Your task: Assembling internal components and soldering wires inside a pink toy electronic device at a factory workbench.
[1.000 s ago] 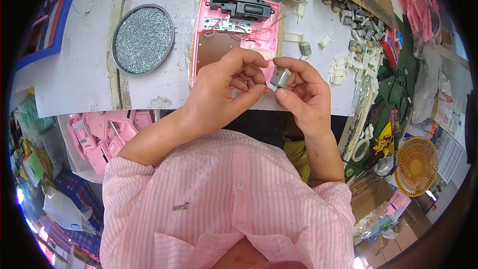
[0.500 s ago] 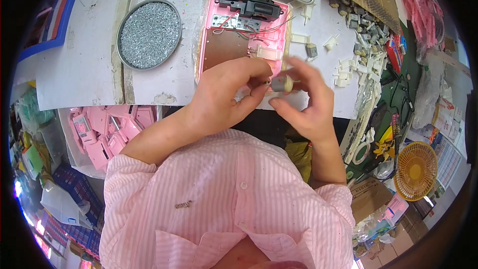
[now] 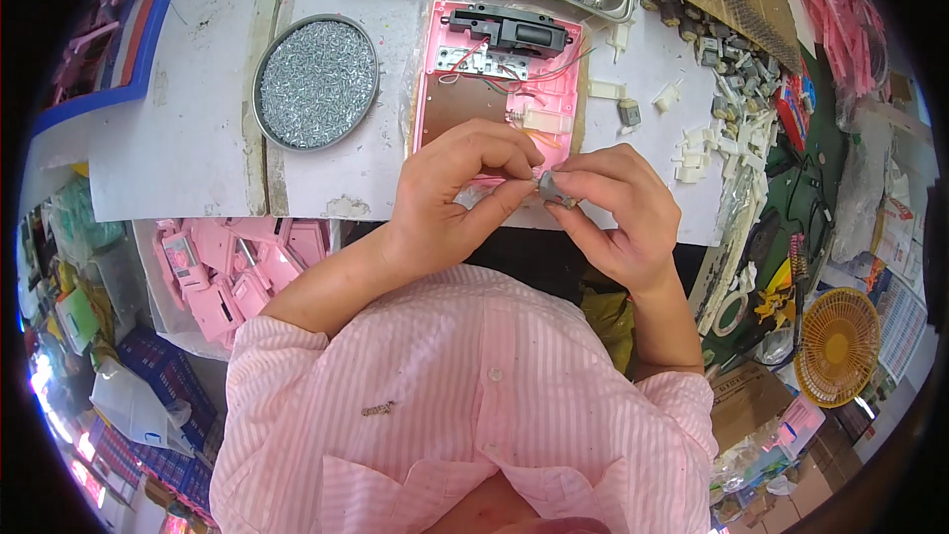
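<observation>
A small grey motor sits between the fingertips of my right hand, which is closed on it. The fingers of my left hand are pinched at the motor's left end; what lies between them is too small and hidden to name. Both hands are just in front of an open pink plastic housing, partly covering its near end. In the housing are a black mechanism, a metal plate, red and dark wires, and a white plastic part.
A round tray of small screws stands left of the housing. Beyond it is a metal tray with springs. Motors and white plastic parts lie scattered on the right. A bag of pink casings sits below the table's near edge.
My right fingers have closed from a loose spread onto the motor, and the motor has tilted. My left hand stays pinched at its end. The whole view has shifted slightly.
</observation>
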Tool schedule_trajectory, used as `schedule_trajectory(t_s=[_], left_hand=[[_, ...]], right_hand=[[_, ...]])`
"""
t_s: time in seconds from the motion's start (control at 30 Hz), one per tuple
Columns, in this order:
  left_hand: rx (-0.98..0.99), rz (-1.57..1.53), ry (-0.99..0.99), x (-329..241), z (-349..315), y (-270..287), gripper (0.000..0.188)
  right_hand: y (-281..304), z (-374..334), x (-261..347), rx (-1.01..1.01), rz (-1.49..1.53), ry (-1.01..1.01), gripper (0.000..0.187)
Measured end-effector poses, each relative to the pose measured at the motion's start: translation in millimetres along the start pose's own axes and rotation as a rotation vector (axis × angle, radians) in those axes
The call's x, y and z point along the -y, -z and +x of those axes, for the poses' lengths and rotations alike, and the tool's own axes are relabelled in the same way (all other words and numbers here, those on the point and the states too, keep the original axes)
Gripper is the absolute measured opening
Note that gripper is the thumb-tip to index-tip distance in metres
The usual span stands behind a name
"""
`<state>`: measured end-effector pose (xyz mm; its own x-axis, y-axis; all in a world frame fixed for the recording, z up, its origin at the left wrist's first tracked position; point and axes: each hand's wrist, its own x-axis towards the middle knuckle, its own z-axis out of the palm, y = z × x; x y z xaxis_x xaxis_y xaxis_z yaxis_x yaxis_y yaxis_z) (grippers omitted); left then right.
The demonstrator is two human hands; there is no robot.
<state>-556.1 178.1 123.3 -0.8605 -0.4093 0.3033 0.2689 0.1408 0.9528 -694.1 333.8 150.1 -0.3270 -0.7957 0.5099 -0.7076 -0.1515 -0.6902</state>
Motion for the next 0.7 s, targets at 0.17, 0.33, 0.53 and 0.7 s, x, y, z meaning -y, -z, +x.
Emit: schedule_trajectory(t_s=[0.17, 0.33, 0.53, 0.7], left_hand=[[0.02, 0.052, 0.0, 1.2, -2.1, -1.8, 0.02], [0.032, 0.127, 0.109, -10.9, 25.6, -2.1, 0.022], [0.172, 1.103, -0.285, 19.1, 85.2, -4.9, 0.02], [0.238, 0.993, -0.419, 24.9, 77.7, -0.9, 0.012]], right_hand=[[0.3, -0.4, -2.2, 0.007, -0.007, 0.05, 0.036], [17.6, -5.8, -11.5, -0.022, -0.063, 0.008, 0.036], [30.4, -11.9, -28.2, -0.138, -0.098, -0.121, 0.032], [34.8, -17.1, -33.6, -0.187, -0.124, -0.172, 0.031]])
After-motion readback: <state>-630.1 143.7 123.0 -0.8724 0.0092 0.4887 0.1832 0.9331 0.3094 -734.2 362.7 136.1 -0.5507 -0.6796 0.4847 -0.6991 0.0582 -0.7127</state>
